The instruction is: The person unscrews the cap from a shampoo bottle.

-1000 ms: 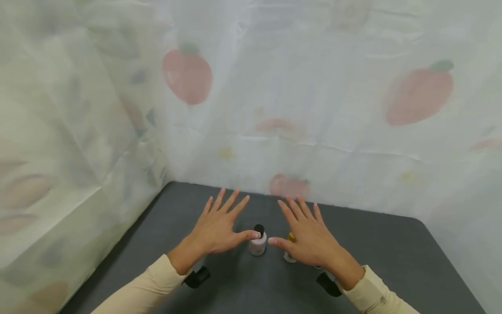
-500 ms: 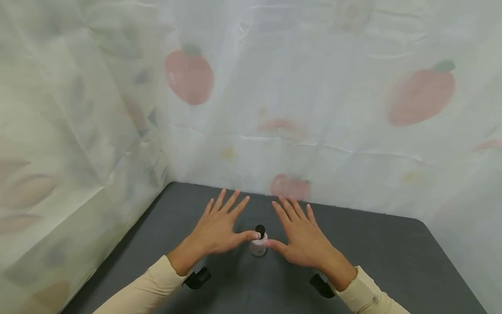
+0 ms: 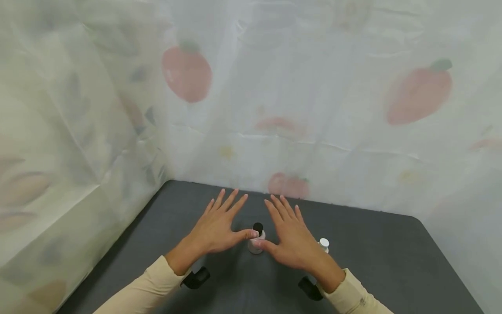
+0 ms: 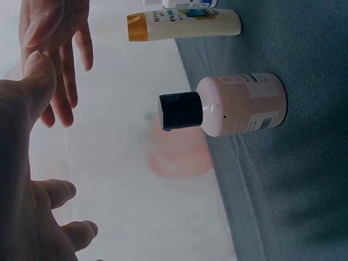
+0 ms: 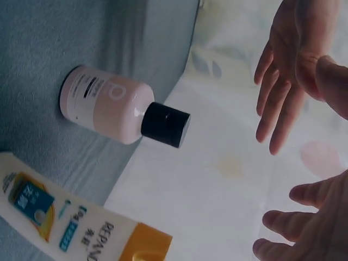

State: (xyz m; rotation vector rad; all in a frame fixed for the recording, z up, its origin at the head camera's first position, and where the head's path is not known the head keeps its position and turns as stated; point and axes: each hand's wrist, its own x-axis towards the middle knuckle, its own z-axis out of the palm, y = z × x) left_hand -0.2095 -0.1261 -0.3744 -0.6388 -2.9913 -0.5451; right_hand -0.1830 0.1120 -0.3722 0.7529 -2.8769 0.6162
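Both hands hover over the dark table with fingers straight and spread, holding nothing. In the head view, the left hand (image 3: 216,227) is left of a pale pink bottle with a black cap (image 3: 257,247); its thumb overlaps the cap. Right of that bottle is the right hand (image 3: 293,240), its thumb overlapping the bottle's body. The wrist views show the pink bottle (image 4: 244,103) standing apart from the fingers. A white bottle with a gold cap (image 5: 70,209) stands beside it, hidden under the right hand in the head view. A white-capped container (image 3: 323,244) shows past the right wrist.
A grey cloth covers the table (image 3: 376,253). White sheeting printed with fruit (image 3: 313,87) hangs behind and along the left side. At the upper edge of the left wrist view, part of a white and blue container (image 4: 190,3) is visible.
The right hand has moved left, toward the left hand. It now covers the gold-capped bottle, and the white-capped container has come into sight. The left hand has hardly moved.
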